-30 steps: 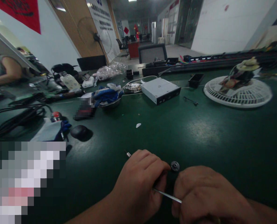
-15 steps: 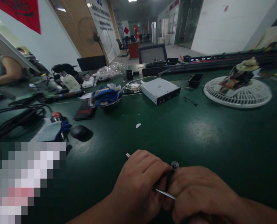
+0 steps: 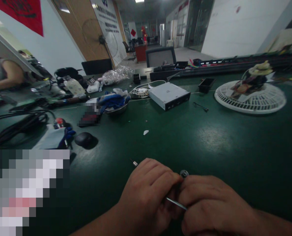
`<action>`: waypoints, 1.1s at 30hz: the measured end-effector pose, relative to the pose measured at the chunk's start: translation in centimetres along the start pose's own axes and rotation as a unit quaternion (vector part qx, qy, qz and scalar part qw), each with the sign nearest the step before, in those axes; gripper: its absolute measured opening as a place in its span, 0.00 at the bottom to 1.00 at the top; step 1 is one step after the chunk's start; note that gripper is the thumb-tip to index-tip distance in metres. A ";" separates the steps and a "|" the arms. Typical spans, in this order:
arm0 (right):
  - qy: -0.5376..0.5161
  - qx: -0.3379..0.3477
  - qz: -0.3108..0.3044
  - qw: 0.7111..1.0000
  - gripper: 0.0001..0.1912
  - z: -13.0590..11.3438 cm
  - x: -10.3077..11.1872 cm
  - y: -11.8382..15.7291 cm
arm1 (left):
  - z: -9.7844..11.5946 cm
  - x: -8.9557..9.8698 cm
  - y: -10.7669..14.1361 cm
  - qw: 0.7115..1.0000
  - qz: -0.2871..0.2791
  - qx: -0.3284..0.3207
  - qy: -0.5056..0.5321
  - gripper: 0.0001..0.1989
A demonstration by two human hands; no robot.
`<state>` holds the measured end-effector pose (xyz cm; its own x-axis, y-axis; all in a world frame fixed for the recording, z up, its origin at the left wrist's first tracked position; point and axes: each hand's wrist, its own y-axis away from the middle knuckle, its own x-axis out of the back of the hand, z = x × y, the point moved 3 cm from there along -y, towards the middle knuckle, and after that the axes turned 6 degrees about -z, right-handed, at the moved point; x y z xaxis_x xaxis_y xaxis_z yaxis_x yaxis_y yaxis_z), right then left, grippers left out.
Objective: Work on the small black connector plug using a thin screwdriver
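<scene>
My left hand [image 3: 148,193] is closed round a slim tool with a shiny metal collar [image 3: 135,163] and a thin dark tip, which sticks out past the knuckles. Most of that tool is hidden in the palm. Beside it, my right hand [image 3: 212,203] is closed too, its fingertips against those of the left. A thin metal rod [image 3: 176,204] spans the gap between the hands, its right end running into the right fist. A small round metal part [image 3: 184,173] with a centre hole shows at the meeting fingertips; which hand grips it I cannot tell.
On the green table [image 3: 170,141] lie a computer mouse [image 3: 84,139], a disc drive [image 3: 169,95] and a white fan grille with motor [image 3: 250,96]. A metal bowl [image 3: 117,109] holds blue-and-white cloth. Black cables [image 3: 20,127] lie left. A person [image 3: 7,72] sits at far left.
The left fingers have shifted slightly right over the rod, closing the gap to the right hand. The round metal part shows in nearly the same place.
</scene>
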<state>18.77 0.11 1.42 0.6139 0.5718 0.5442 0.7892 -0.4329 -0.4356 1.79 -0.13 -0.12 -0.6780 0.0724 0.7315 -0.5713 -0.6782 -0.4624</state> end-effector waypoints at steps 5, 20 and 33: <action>-0.009 -0.035 0.153 0.988 0.13 -0.1 0.8 0.6 | 0.0 0.0 0.3 0.995 0.061 0.057 -0.051 0.21; 0.119 -0.353 0.132 0.918 0.14 3.9 -0.9 1.3 | -0.9 -0.4 1.1 0.982 -0.028 0.148 -0.116 0.34; 0.063 -0.329 0.157 0.929 0.11 3.3 -0.3 1.0 | -1.5 -0.2 0.4 0.984 -0.053 0.153 -0.076 0.31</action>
<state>19.28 1.79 -1.55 0.7799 0.2766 0.5615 0.3820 -0.9209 -0.0770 1.01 0.66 -1.23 -0.5316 0.0591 0.8449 -0.4526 -0.8630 -0.2244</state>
